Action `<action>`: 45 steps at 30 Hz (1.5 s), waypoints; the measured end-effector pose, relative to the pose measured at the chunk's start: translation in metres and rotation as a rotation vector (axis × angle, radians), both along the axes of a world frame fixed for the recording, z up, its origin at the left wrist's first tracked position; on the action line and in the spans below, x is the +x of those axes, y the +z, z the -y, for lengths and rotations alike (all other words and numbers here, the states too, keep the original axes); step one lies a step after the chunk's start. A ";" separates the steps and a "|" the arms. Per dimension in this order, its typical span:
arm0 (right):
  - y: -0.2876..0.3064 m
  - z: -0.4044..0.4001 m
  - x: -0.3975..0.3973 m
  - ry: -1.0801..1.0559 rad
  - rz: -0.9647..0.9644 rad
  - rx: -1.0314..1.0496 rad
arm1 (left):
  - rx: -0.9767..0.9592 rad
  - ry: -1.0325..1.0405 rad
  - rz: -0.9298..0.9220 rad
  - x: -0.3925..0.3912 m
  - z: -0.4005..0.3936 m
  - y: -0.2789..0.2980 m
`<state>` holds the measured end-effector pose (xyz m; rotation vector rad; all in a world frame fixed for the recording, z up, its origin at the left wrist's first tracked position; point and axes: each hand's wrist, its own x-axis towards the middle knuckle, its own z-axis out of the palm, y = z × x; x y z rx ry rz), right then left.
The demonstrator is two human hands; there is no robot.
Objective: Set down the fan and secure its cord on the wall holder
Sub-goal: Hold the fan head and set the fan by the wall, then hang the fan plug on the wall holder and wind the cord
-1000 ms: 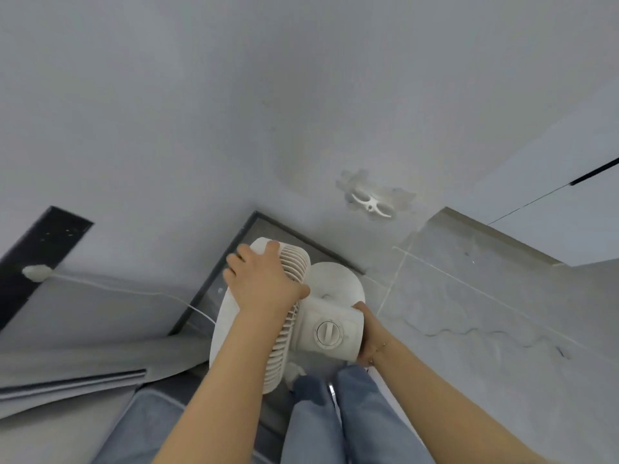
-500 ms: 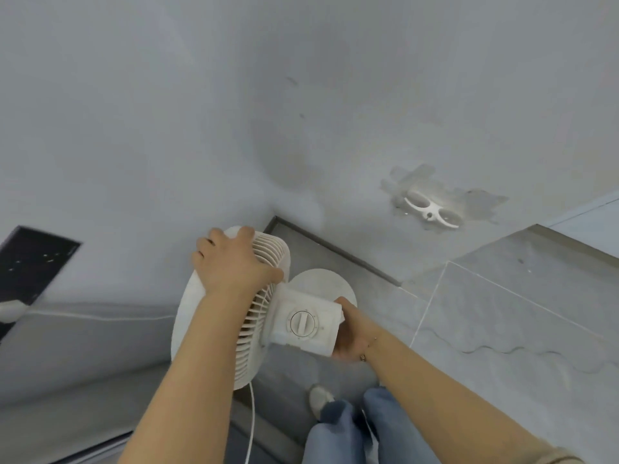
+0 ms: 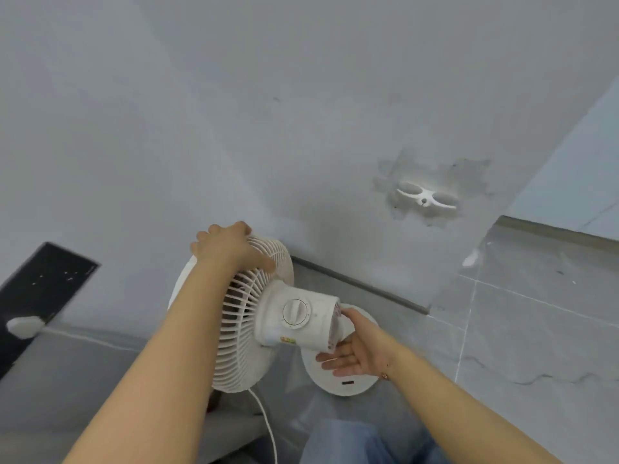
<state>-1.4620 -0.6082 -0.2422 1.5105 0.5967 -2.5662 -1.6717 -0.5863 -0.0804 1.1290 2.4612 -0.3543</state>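
Note:
I hold a white fan [image 3: 248, 323] low over the floor, close to the wall. My left hand [image 3: 227, 249] grips the top rim of its grille with curled fingers. My right hand [image 3: 355, 353] lies behind and under the motor housing with its dial [image 3: 297, 313], fingers straight, thumb up against the rear. The round base [image 3: 345, 385] shows below that hand. A white cord [image 3: 264, 423] hangs from the fan's underside. The white two-loop wall holder [image 3: 425, 197] sits on a patched spot of wall, up and to the right of the fan, with nothing on it.
A white plug [image 3: 23, 326] sits in a black panel [image 3: 47, 286] at the left, its cord running right along the wall. A dark skirting strip [image 3: 361, 286] meets the grey tiled floor [image 3: 536, 329]. My jeans-clad legs [image 3: 361, 443] are at the bottom, a pale cabinet [image 3: 576, 175] at the right.
My right hand has gone from gripping the motor housing to straight fingers under it. The fan has tilted so the base shows to the right. My left hand stays on the grille rim.

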 end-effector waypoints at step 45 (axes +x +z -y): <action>-0.053 0.074 0.163 -0.276 0.384 0.986 | 0.802 -0.745 -0.505 0.103 0.089 -0.146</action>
